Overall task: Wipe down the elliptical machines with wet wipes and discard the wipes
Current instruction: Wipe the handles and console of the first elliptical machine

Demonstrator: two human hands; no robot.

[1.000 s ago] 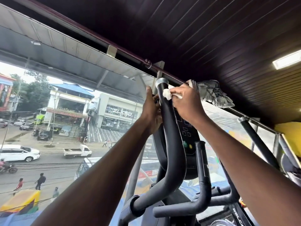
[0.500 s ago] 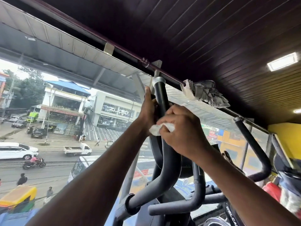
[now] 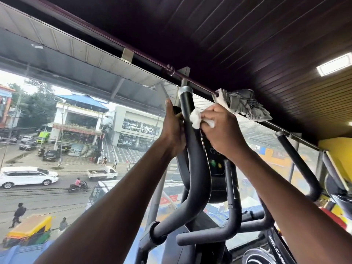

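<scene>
The job looked barely begun: the left hand gripped the handlebar while the right hand, clutching the wet wipe, rubbed its upper end, with the console, the other bars and binning apparently still ahead.

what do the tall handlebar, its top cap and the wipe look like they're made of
Handlebar: matte black, likely a foam or rubber sleeve over a metal tube; it shows only a dull sheen, no sharp glare. Top cap: grey and shiny, metal or plated plastic; cannot tell which. Wipe: white, soft nonwoven cloth or paper, crumpled into folds in the grip of the right hand.
</scene>
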